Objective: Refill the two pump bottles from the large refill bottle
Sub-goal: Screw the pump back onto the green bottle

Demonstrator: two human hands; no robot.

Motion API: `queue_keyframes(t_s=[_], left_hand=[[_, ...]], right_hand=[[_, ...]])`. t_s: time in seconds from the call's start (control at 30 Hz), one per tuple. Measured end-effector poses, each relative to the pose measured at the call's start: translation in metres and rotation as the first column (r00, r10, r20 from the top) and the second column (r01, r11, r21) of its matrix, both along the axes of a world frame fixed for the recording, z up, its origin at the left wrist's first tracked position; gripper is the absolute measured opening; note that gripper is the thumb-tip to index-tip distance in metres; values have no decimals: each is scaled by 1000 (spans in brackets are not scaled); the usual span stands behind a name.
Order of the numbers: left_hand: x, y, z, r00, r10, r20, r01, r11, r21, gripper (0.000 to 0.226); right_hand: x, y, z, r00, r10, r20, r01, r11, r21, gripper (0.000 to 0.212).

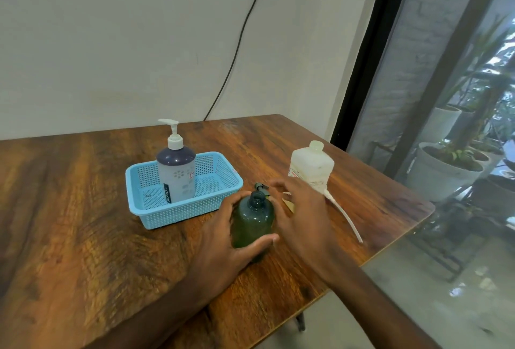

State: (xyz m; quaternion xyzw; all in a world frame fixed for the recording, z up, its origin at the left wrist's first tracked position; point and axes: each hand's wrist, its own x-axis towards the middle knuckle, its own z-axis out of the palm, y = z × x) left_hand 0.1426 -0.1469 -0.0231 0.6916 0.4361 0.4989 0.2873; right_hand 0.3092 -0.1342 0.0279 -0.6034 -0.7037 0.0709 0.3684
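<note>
A dark green pump bottle point(252, 223) stands upright near the table's middle, its neck open with no pump in it. My left hand point(223, 237) grips its body from the left, thumb across the front. Just behind it lies a dark pump head point(262, 187), and a long white dip tube point(347, 217) runs off to the right. My right hand point(301, 214) hovers over that pump with fingers spread and blurred, holding nothing. The large white refill bottle point(312, 166) stands capped behind my right hand. A grey pump bottle point(177, 173) with a white pump stands in the blue basket point(167, 214).
The wooden table point(83, 209) ends close on the right, its edge running diagonally past the dip tube. A wall with a black cable point(239, 41) is behind. A glass window point(446, 97) with potted plants outside is at the right.
</note>
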Motion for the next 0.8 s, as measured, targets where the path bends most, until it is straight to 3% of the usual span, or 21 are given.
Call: queue_keyframes(t_s=[0.1,0.2,0.47,0.63,0.8], left_hand=[[-3,3,-1,999,51,16,-52,999,17,76],[-5,5,0,996,84,38,-85,996,26,78],[-5,10,-6,995,86,47,-87,996,20,80],[-5,9,-5,996,84,44,-84,996,11,78],[-5,9,-7,995,88,44,-88,996,8,77]], right_hand=[[-9,32,-3,992,72,108,-51,981,-188,35],[-12,51,-11,974,131,187,-76,959,-274,19],[-12,54,-15,973,72,221,-16,969,-245,5],[-6,42,-1,999,10,-50,-23,966,-259,17],[-4,11,56,967,9,-254,-21,999,-45,37]])
